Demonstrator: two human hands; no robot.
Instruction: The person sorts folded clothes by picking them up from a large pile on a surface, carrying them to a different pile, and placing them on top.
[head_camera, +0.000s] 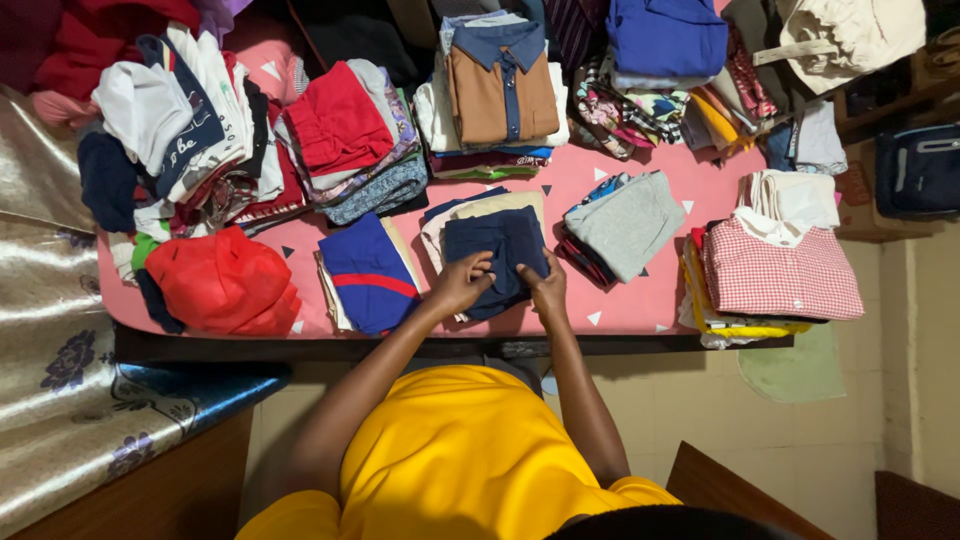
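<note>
A folded navy blue garment (497, 250) lies on top of a small stack of beige and white clothes on the pink bed sheet (610, 305). My left hand (462, 283) rests on its near left edge, fingers curled over the cloth. My right hand (546, 288) presses on its near right corner. Both hands grip the garment's lower edge.
Folded piles surround it: a blue piece with a red stripe (368, 272), a red bundle (225, 282), a grey stack (625, 225), a red-checked shirt (780, 270), a brown shirt (502, 92). A floral blanket (70, 400) lies at left, a dark bag (918, 170) at right.
</note>
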